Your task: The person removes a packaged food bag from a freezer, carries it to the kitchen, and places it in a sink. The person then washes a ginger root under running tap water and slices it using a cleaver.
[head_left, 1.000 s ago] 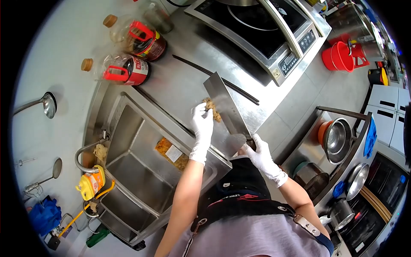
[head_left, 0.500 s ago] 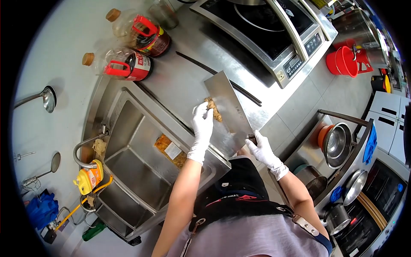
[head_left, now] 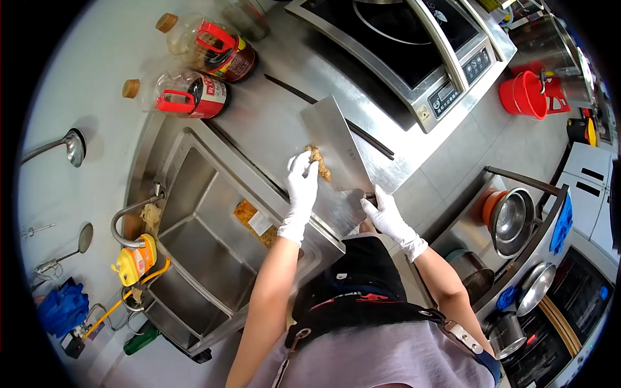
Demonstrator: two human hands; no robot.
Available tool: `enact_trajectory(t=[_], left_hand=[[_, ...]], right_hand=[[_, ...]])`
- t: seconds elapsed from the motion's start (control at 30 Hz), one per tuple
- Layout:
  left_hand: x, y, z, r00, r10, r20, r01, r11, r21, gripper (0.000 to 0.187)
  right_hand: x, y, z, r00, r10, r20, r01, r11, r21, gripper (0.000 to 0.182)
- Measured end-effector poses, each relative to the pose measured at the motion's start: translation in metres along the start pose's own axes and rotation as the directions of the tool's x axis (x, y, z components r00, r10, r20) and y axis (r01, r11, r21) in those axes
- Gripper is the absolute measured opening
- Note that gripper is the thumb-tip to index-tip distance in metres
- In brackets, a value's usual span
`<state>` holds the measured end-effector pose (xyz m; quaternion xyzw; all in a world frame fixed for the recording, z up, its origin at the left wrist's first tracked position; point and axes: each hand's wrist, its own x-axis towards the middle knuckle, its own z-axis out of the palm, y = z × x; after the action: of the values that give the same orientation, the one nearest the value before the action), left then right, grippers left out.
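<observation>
A knobbly tan piece of ginger (head_left: pixel 319 163) rests on the steel counter (head_left: pixel 275 126), pinched at its near left side by the gloved fingers of my left hand (head_left: pixel 302 187). Right beside the ginger stands the broad blade of a cleaver (head_left: pixel 339 143), tilted on its edge. My right hand (head_left: pixel 390 223), also in a white glove, is wrapped around the cleaver's handle, which is mostly hidden by the fingers. Behind the blade lies a pair of dark chopsticks (head_left: pixel 369 138), partly covered by it.
An induction cooker (head_left: pixel 424 84) stands at the back right. Two red-handled sauce bottles (head_left: pixel 194 95) are at the back left. The sink (head_left: pixel 207 223) on my left holds a labelled package (head_left: pixel 255 223). A steel bowl (head_left: pixel 512 220) is on the right-hand shelf.
The cleaver blade has shifted slightly away and to the left, standing steeper against the ginger. Both hands have moved a little left, keeping their grips.
</observation>
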<state>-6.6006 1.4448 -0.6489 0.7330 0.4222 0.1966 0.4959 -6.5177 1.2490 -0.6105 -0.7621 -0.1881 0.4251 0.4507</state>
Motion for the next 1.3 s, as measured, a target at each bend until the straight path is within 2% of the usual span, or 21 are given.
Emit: enact_trajectory(t=[0.1, 0.13, 0.27, 0.33, 0.37, 0.47, 0.57, 0.63, 0.67, 0.77, 0.8, 0.83, 0.93, 1.03, 1.23, 1.3], left_hand=[[0.000, 0.000, 0.001, 1.000, -0.001, -0.003, 0.001, 1.000, -0.001, 0.025], [0.000, -0.001, 0.002, 1.000, 0.000, 0.002, 0.000, 1.000, 0.007, 0.025], [0.001, -0.001, 0.000, 1.000, 0.006, 0.008, -0.007, 0.999, 0.039, 0.025], [0.001, 0.006, -0.002, 0.998, 0.054, 0.017, -0.055, 0.994, 0.091, 0.026], [0.000, 0.006, -0.001, 1.000, 0.011, 0.015, -0.012, 0.999, 0.035, 0.027], [-0.001, -0.004, -0.001, 0.995, -0.095, 0.025, 0.096, 0.992, -0.076, 0.028], [-0.001, -0.001, -0.003, 0.995, -0.099, 0.021, 0.100, 0.993, -0.066, 0.029], [-0.006, 0.015, -0.007, 0.989, -0.128, 0.072, 0.133, 0.989, -0.070, 0.031], [-0.008, 0.014, -0.004, 0.986, -0.162, 0.034, 0.166, 0.966, -0.200, 0.032], [-0.011, 0.019, -0.006, 0.949, -0.314, 0.026, 0.308, 0.908, -0.283, 0.033], [-0.011, 0.022, -0.007, 0.951, -0.309, 0.008, 0.305, 0.933, -0.192, 0.030], [-0.010, 0.017, -0.009, 0.946, -0.323, 0.028, 0.321, 0.924, -0.205, 0.029], [-0.002, 0.008, -0.010, 0.934, -0.352, 0.059, 0.356, 0.907, -0.226, 0.026], [-0.001, 0.009, -0.007, 0.928, -0.369, 0.049, 0.370, 0.898, -0.237, 0.025], [0.001, -0.004, -0.008, 0.936, -0.346, 0.055, 0.348, 0.897, -0.271, 0.025], [0.002, -0.008, -0.008, 0.933, -0.354, 0.057, 0.358, 0.904, -0.235, 0.024]], right_hand=[[-0.005, 0.010, 0.010, 0.995, -0.080, -0.058, 0.083, 0.995, 0.053, 0.025], [-0.010, 0.011, 0.011, 0.995, -0.065, -0.069, 0.064, 0.998, -0.028, 0.026], [-0.029, 0.017, 0.007, 0.996, 0.076, -0.038, -0.072, 0.992, 0.100, 0.027], [-0.019, 0.017, 0.007, 1.000, -0.003, -0.024, 0.005, 0.996, 0.084, 0.026], [-0.012, 0.016, 0.006, 0.999, -0.043, -0.017, 0.044, 0.996, 0.076, 0.026], [0.016, -0.012, 0.017, 0.983, 0.175, 0.057, -0.180, 0.978, 0.104, 0.022], [0.016, -0.013, 0.023, 0.985, 0.167, 0.053, -0.171, 0.980, 0.101, 0.021], [0.003, -0.031, 0.024, 0.990, -0.135, -0.045, 0.126, 0.979, -0.163, 0.020], [-0.004, -0.035, 0.027, 0.980, -0.188, -0.061, 0.168, 0.956, -0.238, 0.019], [-0.021, -0.052, 0.038, 0.966, -0.257, -0.033, 0.208, 0.843, -0.496, 0.020], [-0.023, -0.047, 0.043, 0.957, -0.287, -0.033, 0.218, 0.792, -0.570, 0.019], [-0.024, -0.044, 0.049, 0.948, -0.318, -0.029, 0.227, 0.735, -0.639, 0.019], [-0.025, -0.040, 0.051, 0.946, -0.323, -0.036, 0.232, 0.748, -0.622, 0.019], [-0.027, -0.045, 0.049, 0.967, -0.252, -0.020, 0.192, 0.784, -0.590, 0.019], [-0.048, -0.039, 0.038, 0.937, -0.342, -0.067, 0.253, 0.800, -0.545, 0.019], [-0.047, -0.044, 0.038, 0.956, -0.292, -0.038, 0.222, 0.799, -0.559, 0.018]])
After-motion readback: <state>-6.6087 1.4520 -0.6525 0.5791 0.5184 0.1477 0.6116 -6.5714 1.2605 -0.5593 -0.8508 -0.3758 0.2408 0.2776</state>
